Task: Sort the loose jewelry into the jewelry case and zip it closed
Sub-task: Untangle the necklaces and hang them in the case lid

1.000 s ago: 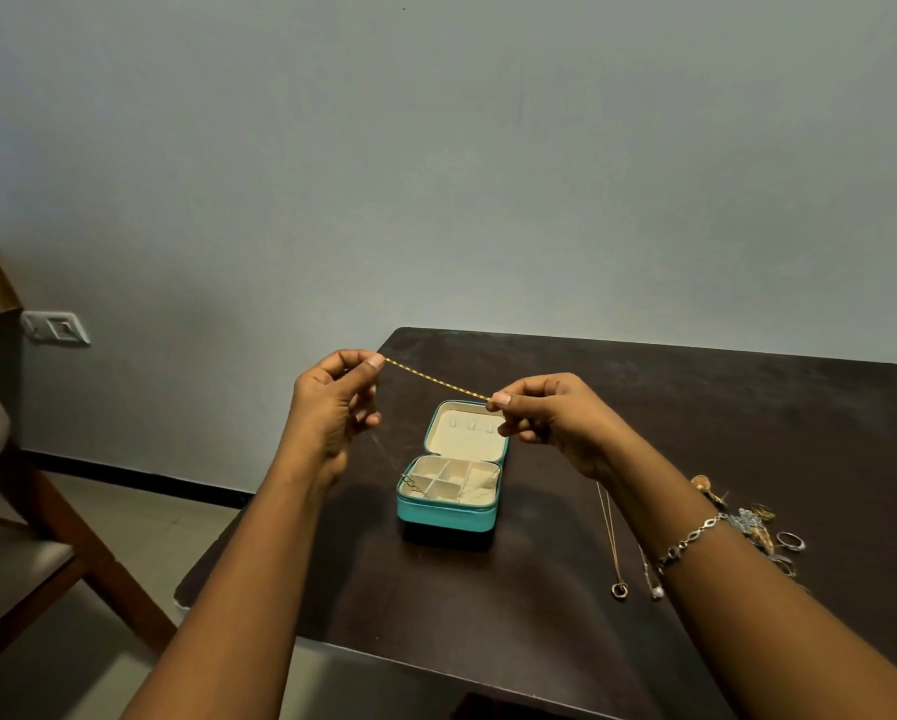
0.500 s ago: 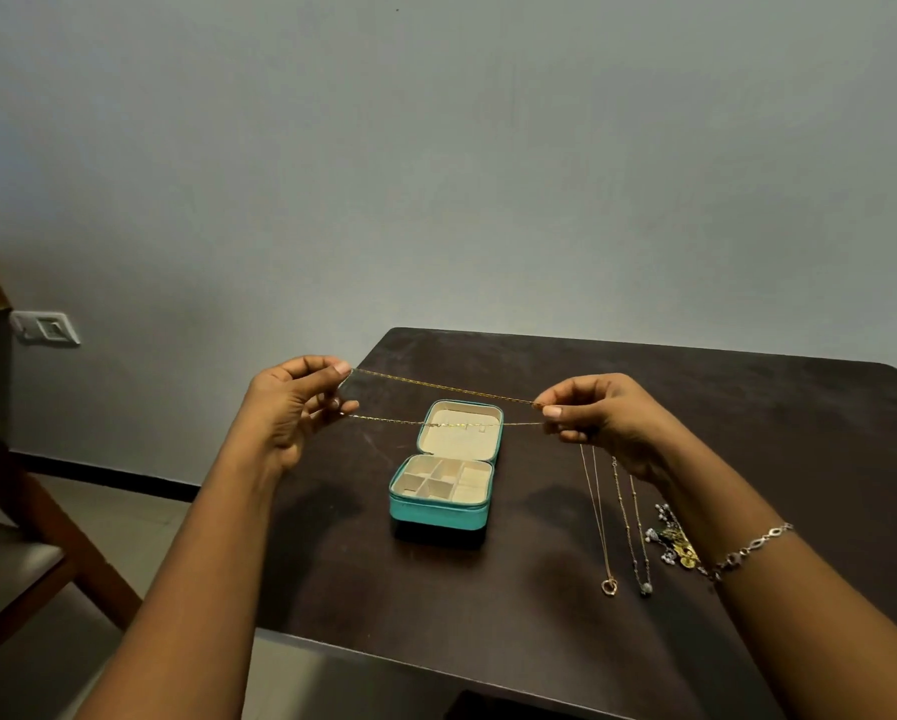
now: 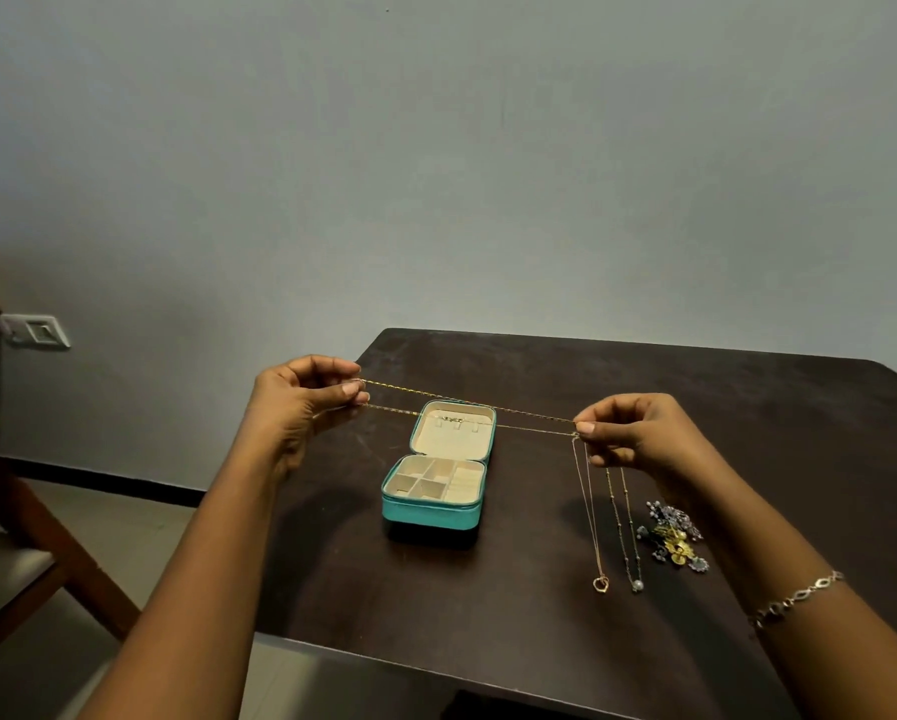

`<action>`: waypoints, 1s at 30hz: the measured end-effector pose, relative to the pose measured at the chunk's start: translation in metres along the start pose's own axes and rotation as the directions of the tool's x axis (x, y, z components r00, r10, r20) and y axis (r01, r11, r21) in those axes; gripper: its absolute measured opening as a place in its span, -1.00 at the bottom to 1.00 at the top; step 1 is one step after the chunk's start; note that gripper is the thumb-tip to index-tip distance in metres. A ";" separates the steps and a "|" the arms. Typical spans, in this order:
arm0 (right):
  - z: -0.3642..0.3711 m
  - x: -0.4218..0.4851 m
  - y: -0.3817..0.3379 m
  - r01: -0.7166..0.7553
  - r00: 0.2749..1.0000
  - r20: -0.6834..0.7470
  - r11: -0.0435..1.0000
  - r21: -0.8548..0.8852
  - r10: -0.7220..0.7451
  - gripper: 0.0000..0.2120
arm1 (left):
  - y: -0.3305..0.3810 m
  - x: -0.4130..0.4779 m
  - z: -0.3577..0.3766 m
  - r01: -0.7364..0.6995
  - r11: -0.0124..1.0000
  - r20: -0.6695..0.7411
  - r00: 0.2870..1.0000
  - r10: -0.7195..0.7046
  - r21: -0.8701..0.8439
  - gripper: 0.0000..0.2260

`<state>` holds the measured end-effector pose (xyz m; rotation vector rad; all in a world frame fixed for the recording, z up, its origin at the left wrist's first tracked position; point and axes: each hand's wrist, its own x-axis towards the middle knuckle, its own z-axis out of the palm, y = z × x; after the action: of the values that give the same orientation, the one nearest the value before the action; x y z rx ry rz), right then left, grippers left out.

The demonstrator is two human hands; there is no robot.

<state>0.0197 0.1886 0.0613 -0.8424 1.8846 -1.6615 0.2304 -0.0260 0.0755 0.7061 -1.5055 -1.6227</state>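
- a plain grey-blue wall fills the background, with a socket plate low on its left and a wooden chair at the left edge.
- a dark brown worktop stands against the wall, with its left corner nearest the chair.
- the teal case sits on the worktop's left part, unzipped, its lid tilted back toward the wall and its cream lining showing.
- the base is split into several small compartments, with a row of ring rolls on the right side.
- the left grip is raised over the worktop's left edge, with thumb and forefinger pinching one end of a gold chain.
- the right grip is raised to the right of the case, its fingertips pinching the chain's other end.
- the chain runs taut between them in two thin strands, in the air above the open lid and sloping slightly down to the right.
- a heart necklace and a bead necklace lie stretched on the worktop just below the right grip, pendants toward the person.
- it cannot be told whether their upper ends touch the fingers.
- a pile of small gold and silver pieces lies just right of the necklaces.
- a link bracelet is on the right wrist.
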 end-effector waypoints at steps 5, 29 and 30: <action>-0.002 -0.024 0.002 0.081 0.996 -0.032 0.997 -0.018 -0.082 -0.92 | -0.004 0.001 0.010 -0.058 0.995 -0.082 0.995 0.065 0.086 -0.83; 0.040 -0.095 0.081 0.093 0.973 -0.191 0.975 -0.202 -0.132 -0.73 | -0.035 0.076 0.156 -0.191 0.735 0.244 0.969 0.036 0.650 -0.77; 0.043 -0.094 0.083 0.103 0.969 -0.194 0.964 -0.247 -0.153 -0.70 | -0.040 0.077 0.163 -0.208 0.707 0.261 0.965 0.035 0.676 -0.76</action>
<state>0.1043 0.2321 -0.0307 -0.9293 2.2507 -1.6825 0.0472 -0.0040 0.0678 0.8028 -2.3364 -1.0133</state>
